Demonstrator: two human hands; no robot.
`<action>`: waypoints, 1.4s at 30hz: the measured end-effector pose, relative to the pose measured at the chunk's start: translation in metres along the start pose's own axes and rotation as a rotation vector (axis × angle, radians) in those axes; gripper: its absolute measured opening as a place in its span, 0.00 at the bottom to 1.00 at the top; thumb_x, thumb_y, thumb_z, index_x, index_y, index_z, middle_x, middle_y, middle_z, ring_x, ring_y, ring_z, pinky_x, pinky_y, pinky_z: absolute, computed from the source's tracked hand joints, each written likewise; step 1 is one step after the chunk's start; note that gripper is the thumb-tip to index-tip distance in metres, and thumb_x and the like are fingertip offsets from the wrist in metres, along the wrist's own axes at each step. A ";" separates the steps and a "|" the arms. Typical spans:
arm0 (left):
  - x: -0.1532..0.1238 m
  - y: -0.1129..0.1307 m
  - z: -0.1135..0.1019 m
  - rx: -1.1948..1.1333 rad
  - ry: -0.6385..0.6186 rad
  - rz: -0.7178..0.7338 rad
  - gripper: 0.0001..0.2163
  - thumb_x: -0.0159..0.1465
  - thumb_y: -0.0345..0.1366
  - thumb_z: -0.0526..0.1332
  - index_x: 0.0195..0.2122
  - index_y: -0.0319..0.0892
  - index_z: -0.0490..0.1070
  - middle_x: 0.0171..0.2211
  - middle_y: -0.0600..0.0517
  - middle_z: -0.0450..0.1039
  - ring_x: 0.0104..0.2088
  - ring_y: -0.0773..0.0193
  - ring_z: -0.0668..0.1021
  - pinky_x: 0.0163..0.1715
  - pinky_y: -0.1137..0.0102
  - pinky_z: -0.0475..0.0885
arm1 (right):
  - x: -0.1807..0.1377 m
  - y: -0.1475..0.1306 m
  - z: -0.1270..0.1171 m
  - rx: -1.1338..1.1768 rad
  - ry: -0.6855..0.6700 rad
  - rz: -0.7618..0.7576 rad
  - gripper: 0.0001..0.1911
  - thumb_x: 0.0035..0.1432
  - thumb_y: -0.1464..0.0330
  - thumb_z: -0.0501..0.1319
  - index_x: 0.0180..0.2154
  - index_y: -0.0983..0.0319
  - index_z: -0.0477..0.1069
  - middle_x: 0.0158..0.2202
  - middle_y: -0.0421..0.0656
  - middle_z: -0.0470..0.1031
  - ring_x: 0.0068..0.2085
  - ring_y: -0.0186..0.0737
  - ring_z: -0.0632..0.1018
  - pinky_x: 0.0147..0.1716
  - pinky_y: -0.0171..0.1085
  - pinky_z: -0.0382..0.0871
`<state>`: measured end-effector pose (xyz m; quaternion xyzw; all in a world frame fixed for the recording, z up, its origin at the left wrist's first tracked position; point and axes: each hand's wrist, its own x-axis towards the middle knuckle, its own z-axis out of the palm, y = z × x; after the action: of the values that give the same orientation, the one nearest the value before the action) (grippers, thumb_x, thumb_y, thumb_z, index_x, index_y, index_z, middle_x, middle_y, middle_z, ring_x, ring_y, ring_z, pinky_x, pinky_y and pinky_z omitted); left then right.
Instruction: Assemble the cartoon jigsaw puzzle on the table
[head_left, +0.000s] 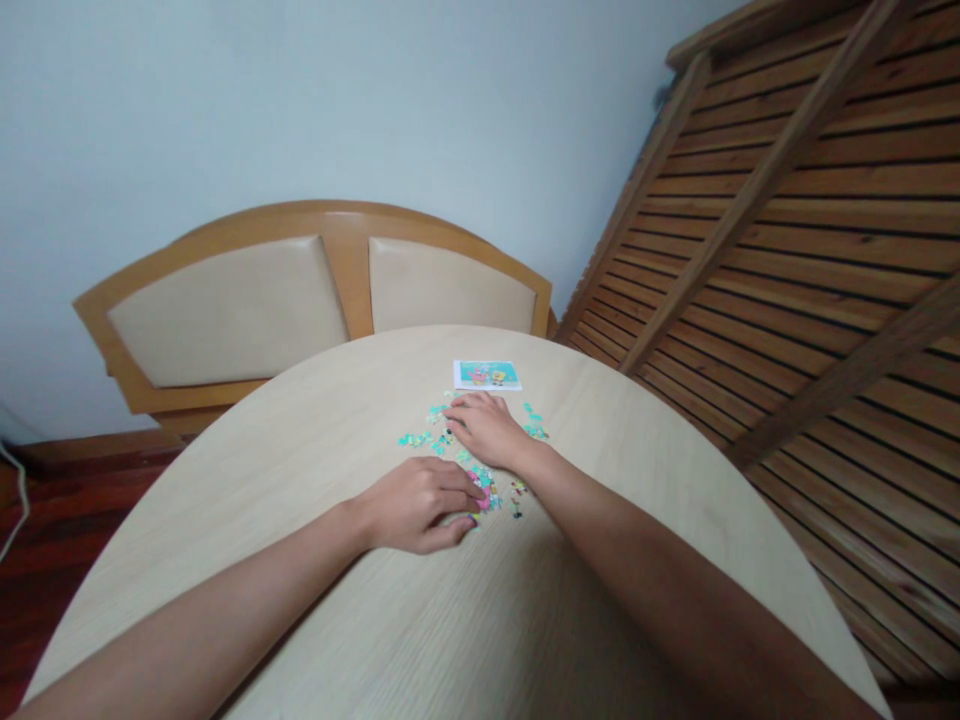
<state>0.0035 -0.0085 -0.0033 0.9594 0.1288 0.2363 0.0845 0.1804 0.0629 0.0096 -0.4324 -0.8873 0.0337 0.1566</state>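
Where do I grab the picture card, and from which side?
Probably the right edge, coming in low from the right. The card lies flat, so an edge pinch should beat grabbing its face. The right grip and pieces crowd its near side; table shows beside the right edge.

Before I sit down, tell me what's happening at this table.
A person is working bare-handed among small colorful pieces, perhaps jigsaw pieces, scattered on the round table. The left hand has its fingers at a cluster with some pink in it, nearer the person. The right hand is over the spread farther out, just short of a picture card. The pieces lie loose, with no finished picture visible.
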 end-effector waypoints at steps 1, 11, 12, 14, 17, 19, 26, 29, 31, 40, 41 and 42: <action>0.000 0.000 0.000 -0.002 0.004 0.004 0.11 0.68 0.35 0.57 0.47 0.41 0.75 0.45 0.47 0.81 0.46 0.58 0.81 0.48 0.62 0.76 | 0.001 -0.002 0.000 -0.017 -0.005 -0.002 0.15 0.71 0.64 0.54 0.50 0.57 0.77 0.57 0.46 0.73 0.59 0.48 0.67 0.57 0.49 0.57; 0.001 0.001 -0.001 -0.004 0.004 0.006 0.11 0.68 0.35 0.57 0.47 0.41 0.76 0.44 0.47 0.81 0.45 0.59 0.81 0.48 0.63 0.76 | -0.048 0.006 -0.012 -0.037 0.038 0.050 0.11 0.68 0.69 0.58 0.44 0.58 0.80 0.54 0.47 0.75 0.57 0.49 0.69 0.55 0.49 0.58; 0.002 0.002 -0.002 -0.008 0.007 0.005 0.11 0.68 0.35 0.57 0.47 0.41 0.76 0.44 0.47 0.81 0.45 0.59 0.81 0.49 0.63 0.76 | -0.055 0.008 -0.014 -0.029 0.045 0.053 0.11 0.67 0.69 0.58 0.44 0.58 0.80 0.53 0.47 0.76 0.56 0.49 0.69 0.55 0.50 0.59; 0.003 0.004 -0.003 -0.015 0.010 0.005 0.11 0.68 0.35 0.56 0.46 0.41 0.76 0.43 0.47 0.82 0.45 0.59 0.81 0.48 0.62 0.77 | -0.067 0.012 -0.016 -0.008 0.055 0.063 0.10 0.66 0.70 0.59 0.42 0.59 0.80 0.52 0.47 0.77 0.55 0.50 0.71 0.53 0.51 0.60; 0.004 0.006 -0.003 -0.017 0.009 0.011 0.11 0.68 0.34 0.56 0.46 0.41 0.76 0.43 0.46 0.81 0.45 0.59 0.81 0.48 0.62 0.77 | -0.084 0.015 -0.017 0.028 0.077 0.068 0.08 0.64 0.71 0.61 0.39 0.58 0.80 0.50 0.45 0.80 0.54 0.49 0.73 0.52 0.51 0.62; 0.004 0.007 -0.003 -0.022 0.005 0.015 0.11 0.68 0.34 0.56 0.47 0.41 0.75 0.44 0.46 0.81 0.46 0.59 0.81 0.49 0.62 0.77 | -0.094 0.015 -0.018 0.058 0.086 0.059 0.08 0.64 0.72 0.61 0.38 0.58 0.79 0.48 0.45 0.81 0.52 0.48 0.74 0.51 0.50 0.63; 0.005 0.010 -0.003 -0.041 0.001 0.011 0.10 0.68 0.34 0.56 0.46 0.41 0.75 0.44 0.47 0.81 0.45 0.59 0.81 0.49 0.61 0.77 | -0.104 0.015 -0.025 0.137 0.058 -0.036 0.06 0.62 0.73 0.63 0.35 0.58 0.78 0.41 0.43 0.82 0.48 0.46 0.75 0.48 0.46 0.65; 0.004 0.010 -0.003 -0.043 -0.010 0.002 0.10 0.68 0.34 0.57 0.47 0.41 0.75 0.45 0.47 0.81 0.46 0.59 0.81 0.50 0.61 0.77 | -0.104 0.020 -0.024 0.233 0.059 -0.030 0.04 0.60 0.73 0.64 0.37 0.59 0.77 0.40 0.43 0.81 0.47 0.45 0.76 0.50 0.45 0.66; 0.004 0.010 -0.003 -0.044 -0.016 -0.002 0.10 0.67 0.34 0.57 0.47 0.41 0.74 0.45 0.47 0.81 0.46 0.59 0.81 0.50 0.61 0.77 | -0.105 0.022 -0.023 0.293 0.057 -0.004 0.06 0.59 0.73 0.64 0.40 0.59 0.76 0.41 0.44 0.80 0.48 0.45 0.76 0.51 0.45 0.67; 0.007 0.014 -0.006 -0.076 -0.030 0.008 0.11 0.68 0.34 0.55 0.47 0.41 0.74 0.46 0.45 0.80 0.46 0.57 0.80 0.49 0.61 0.77 | -0.105 0.015 -0.022 0.527 0.099 0.058 0.07 0.58 0.73 0.64 0.39 0.60 0.76 0.38 0.43 0.79 0.42 0.41 0.78 0.46 0.41 0.71; 0.007 0.015 -0.006 -0.081 -0.031 0.010 0.11 0.68 0.34 0.55 0.47 0.41 0.74 0.46 0.45 0.80 0.46 0.58 0.80 0.49 0.61 0.77 | -0.104 0.015 -0.021 0.564 0.114 0.075 0.06 0.59 0.73 0.63 0.39 0.60 0.76 0.37 0.42 0.78 0.40 0.39 0.78 0.45 0.39 0.72; 0.008 0.016 -0.006 -0.084 -0.029 0.013 0.11 0.68 0.34 0.55 0.47 0.41 0.74 0.45 0.45 0.80 0.46 0.58 0.80 0.49 0.62 0.77 | -0.104 0.014 -0.019 0.596 0.132 0.092 0.07 0.59 0.73 0.62 0.39 0.60 0.76 0.37 0.42 0.78 0.39 0.39 0.78 0.43 0.39 0.72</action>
<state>0.0104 -0.0209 0.0090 0.9591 0.1114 0.2282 0.1250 0.2569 -0.0104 -0.0007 -0.4084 -0.8058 0.2714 0.3319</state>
